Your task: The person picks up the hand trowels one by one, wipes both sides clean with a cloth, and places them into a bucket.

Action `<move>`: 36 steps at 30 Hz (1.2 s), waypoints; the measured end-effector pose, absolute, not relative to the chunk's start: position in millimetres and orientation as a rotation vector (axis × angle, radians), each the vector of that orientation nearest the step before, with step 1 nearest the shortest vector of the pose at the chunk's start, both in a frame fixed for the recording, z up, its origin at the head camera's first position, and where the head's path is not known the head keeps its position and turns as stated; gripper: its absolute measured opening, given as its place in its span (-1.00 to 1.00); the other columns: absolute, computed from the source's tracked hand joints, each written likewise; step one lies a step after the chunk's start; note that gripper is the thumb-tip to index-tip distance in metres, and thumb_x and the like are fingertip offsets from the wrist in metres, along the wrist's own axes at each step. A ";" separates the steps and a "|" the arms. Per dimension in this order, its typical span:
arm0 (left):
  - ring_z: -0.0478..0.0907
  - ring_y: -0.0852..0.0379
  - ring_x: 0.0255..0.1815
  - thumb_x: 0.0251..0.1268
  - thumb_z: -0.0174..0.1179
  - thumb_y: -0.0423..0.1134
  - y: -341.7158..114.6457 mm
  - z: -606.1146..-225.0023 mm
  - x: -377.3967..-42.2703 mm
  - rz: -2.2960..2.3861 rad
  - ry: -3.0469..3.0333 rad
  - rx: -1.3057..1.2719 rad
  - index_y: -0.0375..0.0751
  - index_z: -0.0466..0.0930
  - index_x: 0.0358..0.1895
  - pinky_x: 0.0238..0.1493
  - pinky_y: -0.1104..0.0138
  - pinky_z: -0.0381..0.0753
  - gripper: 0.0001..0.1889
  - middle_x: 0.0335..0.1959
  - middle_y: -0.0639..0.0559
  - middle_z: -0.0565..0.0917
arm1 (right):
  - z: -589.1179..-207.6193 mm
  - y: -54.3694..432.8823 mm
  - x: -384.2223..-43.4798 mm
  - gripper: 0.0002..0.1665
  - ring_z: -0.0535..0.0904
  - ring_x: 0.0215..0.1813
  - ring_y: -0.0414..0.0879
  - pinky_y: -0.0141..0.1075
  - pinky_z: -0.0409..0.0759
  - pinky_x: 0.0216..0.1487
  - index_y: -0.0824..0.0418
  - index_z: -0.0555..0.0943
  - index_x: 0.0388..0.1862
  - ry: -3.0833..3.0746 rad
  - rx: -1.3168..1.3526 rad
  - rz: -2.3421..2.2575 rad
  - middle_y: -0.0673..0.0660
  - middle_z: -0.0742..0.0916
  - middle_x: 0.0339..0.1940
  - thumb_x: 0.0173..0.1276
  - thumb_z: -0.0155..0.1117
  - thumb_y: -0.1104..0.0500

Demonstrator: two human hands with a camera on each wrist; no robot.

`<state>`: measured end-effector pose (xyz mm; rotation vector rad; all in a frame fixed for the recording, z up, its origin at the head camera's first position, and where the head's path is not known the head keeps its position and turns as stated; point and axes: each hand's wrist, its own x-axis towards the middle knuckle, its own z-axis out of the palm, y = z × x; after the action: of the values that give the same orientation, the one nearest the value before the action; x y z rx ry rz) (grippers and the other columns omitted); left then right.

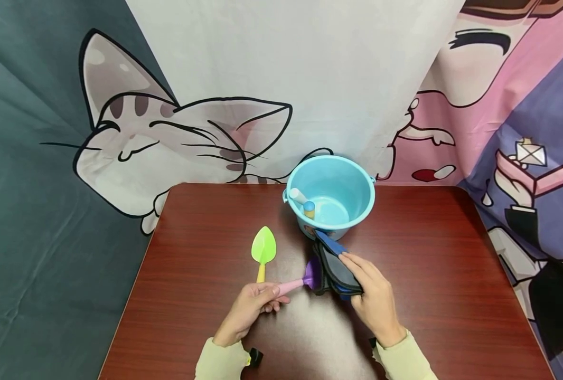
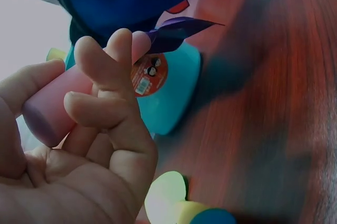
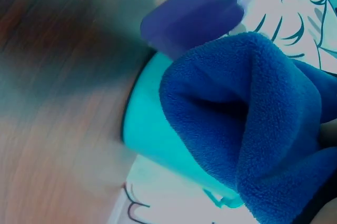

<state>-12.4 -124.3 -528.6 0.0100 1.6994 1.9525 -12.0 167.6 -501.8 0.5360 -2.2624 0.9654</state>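
Above the table [image 1: 191, 295], the left hand [image 1: 253, 307] pinches the pink-handled shovel [image 1: 293, 286], the right hand [image 1: 374, 295] grips the folded cloth [image 1: 338, 269] beside it! Beyond, the bucket [image 1: 348, 182] holds a white piece [image 1: 298, 196] and a blue-topped piece [image 1: 309, 209].

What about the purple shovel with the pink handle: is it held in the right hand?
No, the head view shows the left hand holding the purple shovel by its pink handle.
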 end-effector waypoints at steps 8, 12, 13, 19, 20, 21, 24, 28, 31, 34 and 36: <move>0.60 0.22 -0.37 0.52 0.12 -0.20 -122.6 -524.4 -13.3 1.971 1.558 -0.001 -0.58 0.53 0.18 -0.29 0.44 0.57 -0.56 -0.10 -0.40 0.72 | -498.3 157.0 -14.8 -0.12 0.67 0.01 0.09 -0.38 0.45 0.23 0.30 0.69 0.13 -2.186 0.682 0.931 0.20 0.73 0.08 -0.20 -0.23 0.54; 0.49 0.28 -0.40 0.53 0.11 -0.20 -122.7 -523.5 -14.0 1.968 1.536 -0.011 -0.58 0.53 0.19 -0.33 0.48 0.47 -0.56 -0.11 -0.28 0.74 | -497.8 155.6 -14.7 -0.11 0.67 0.02 0.09 -0.34 0.44 0.24 0.29 0.68 0.15 -2.202 0.731 0.917 0.19 0.72 0.10 -0.21 -0.25 0.53; 0.44 0.29 -0.42 0.52 0.11 -0.21 -122.6 -523.6 -14.1 1.968 1.537 -0.012 -0.58 0.54 0.18 -0.35 0.49 0.43 -0.57 -0.12 -0.23 0.75 | -498.0 155.8 -14.5 -0.10 0.66 0.04 0.09 -0.34 0.43 0.26 0.29 0.68 0.16 -2.211 0.743 0.915 0.19 0.72 0.10 -0.21 -0.25 0.53; 0.44 0.34 -0.41 0.46 0.16 -0.30 -121.4 -524.4 -13.8 1.986 1.551 -0.051 -0.59 0.59 0.10 -0.33 0.53 0.44 -0.64 -0.22 0.08 0.74 | -501.3 157.6 -12.0 -0.08 0.65 0.10 0.09 -0.19 0.48 0.25 0.23 0.67 0.20 -2.270 0.809 0.897 0.15 0.71 0.14 -0.24 -0.13 0.56; 0.49 0.33 -0.38 0.45 0.17 -0.31 -121.4 -524.4 -13.7 1.988 1.553 -0.054 -0.59 0.59 0.10 -0.30 0.52 0.49 -0.64 -0.21 0.09 0.73 | -501.8 157.8 -11.5 -0.09 0.65 0.11 0.09 -0.14 0.50 0.22 0.22 0.67 0.20 -2.277 0.819 0.891 0.15 0.71 0.14 -0.23 -0.10 0.56; 0.54 0.32 -0.34 0.44 0.18 -0.31 -121.4 -524.3 -13.5 1.989 1.555 -0.055 -0.59 0.59 0.11 -0.26 0.50 0.53 -0.64 -0.20 0.11 0.74 | -502.0 157.9 -11.1 -0.10 0.65 0.11 0.09 -0.08 0.52 0.19 0.21 0.67 0.20 -2.283 0.829 0.888 0.14 0.71 0.15 -0.22 -0.08 0.56; 0.60 0.27 -0.27 0.42 0.20 -0.32 -121.8 -524.2 -13.5 1.988 1.556 -0.031 -0.59 0.57 0.14 -0.19 0.46 0.58 -0.62 -0.15 0.09 0.75 | -501.9 158.0 -10.1 -0.13 0.64 0.13 0.09 0.03 0.54 0.12 0.17 0.67 0.22 -2.308 0.859 0.874 0.12 0.70 0.16 -0.17 0.01 0.55; 0.61 0.24 -0.30 0.41 0.23 -0.33 -123.2 -525.0 -14.8 1.973 1.587 0.025 -0.58 0.57 0.16 -0.22 0.44 0.57 -0.61 -0.23 0.06 0.75 | -501.7 158.8 -8.9 -0.09 0.62 0.17 0.09 0.03 0.53 0.15 0.13 0.65 0.25 -2.382 0.896 0.859 0.10 0.68 0.20 -0.19 0.05 0.56; 0.61 0.25 -0.34 0.38 0.27 -0.33 -125.1 -525.7 -16.5 1.944 1.641 0.053 -0.53 0.61 0.13 -0.28 0.45 0.56 -0.63 -0.33 0.04 0.74 | -502.6 160.1 -8.0 -0.02 0.58 0.24 0.08 0.05 0.53 0.17 0.09 0.61 0.31 -2.483 0.930 0.831 0.10 0.64 0.27 -0.22 0.10 0.58; 0.60 0.25 -0.37 0.35 0.31 -0.30 -127.1 -526.2 -18.2 1.912 1.687 0.060 -0.46 0.66 0.09 -0.31 0.44 0.55 -0.66 -0.38 -0.02 0.74 | -503.7 161.0 -7.4 0.06 0.52 0.34 0.07 0.07 0.52 0.22 0.05 0.56 0.36 -2.586 0.977 0.805 0.10 0.59 0.36 -0.25 0.14 0.61; 0.58 0.22 -0.38 0.35 0.32 -0.28 -128.4 -525.4 -19.1 1.891 1.714 0.072 -0.41 0.69 0.08 -0.32 0.43 0.55 -0.68 -0.39 -0.06 0.72 | -504.8 161.1 -7.5 0.08 0.48 0.38 0.08 0.08 0.50 0.24 0.05 0.55 0.38 -2.627 1.006 0.802 0.10 0.56 0.39 -0.26 0.16 0.62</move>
<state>-19.1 -128.4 -525.4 0.0723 1.7142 1.8913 -7.5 161.1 -504.8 1.0062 -2.6269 0.8019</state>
